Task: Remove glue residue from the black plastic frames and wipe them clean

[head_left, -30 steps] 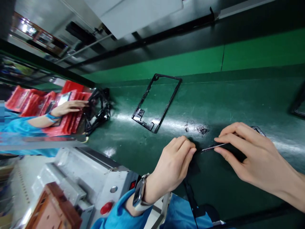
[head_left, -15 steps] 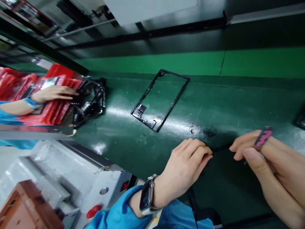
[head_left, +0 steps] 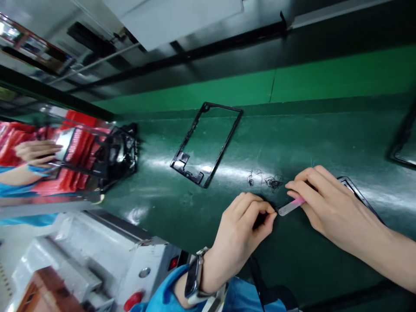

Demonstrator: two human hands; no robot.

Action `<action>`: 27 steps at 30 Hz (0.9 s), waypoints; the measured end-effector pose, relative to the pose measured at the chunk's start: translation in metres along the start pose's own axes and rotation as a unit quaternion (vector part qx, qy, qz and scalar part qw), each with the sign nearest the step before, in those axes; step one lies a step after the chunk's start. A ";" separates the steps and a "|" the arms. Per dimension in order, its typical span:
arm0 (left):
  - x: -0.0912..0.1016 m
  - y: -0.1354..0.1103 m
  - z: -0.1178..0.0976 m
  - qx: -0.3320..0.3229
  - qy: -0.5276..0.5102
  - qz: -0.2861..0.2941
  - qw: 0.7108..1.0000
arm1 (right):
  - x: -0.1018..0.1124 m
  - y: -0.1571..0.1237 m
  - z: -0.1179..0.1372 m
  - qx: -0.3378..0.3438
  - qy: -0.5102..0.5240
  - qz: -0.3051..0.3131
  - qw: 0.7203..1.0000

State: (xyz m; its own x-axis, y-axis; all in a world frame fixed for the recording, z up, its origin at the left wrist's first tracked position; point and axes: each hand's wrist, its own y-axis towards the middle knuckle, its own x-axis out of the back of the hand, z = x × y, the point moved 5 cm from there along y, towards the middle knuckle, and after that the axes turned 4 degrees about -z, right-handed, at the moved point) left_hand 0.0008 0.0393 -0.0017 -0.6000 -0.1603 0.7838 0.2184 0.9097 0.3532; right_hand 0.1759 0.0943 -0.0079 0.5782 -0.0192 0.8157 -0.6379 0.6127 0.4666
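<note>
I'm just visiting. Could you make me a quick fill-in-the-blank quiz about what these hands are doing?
The right hand holds a small tool with a ___ handle.
The left hand wears a ___ on its wrist.
The black frame lies on a ___ surface.
Missing words: pink; watch; green.
</note>
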 end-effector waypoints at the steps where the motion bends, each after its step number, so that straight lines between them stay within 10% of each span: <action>1: 0.002 -0.001 0.001 0.010 -0.013 -0.001 1.000 | 0.000 0.001 0.000 -0.002 -0.001 0.000 1.000; 27: -0.010 0.002 -0.011 -0.011 0.094 0.001 0.996 | -0.008 -0.001 -0.003 -0.011 0.040 -0.009 0.999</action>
State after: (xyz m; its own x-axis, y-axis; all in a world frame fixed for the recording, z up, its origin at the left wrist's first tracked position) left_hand 0.0157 0.0383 -0.0031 -0.4455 -0.2293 0.8654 0.2381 0.9015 0.3614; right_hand 0.1727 0.0963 -0.0160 0.6290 0.0328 0.7767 -0.6163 0.6299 0.4726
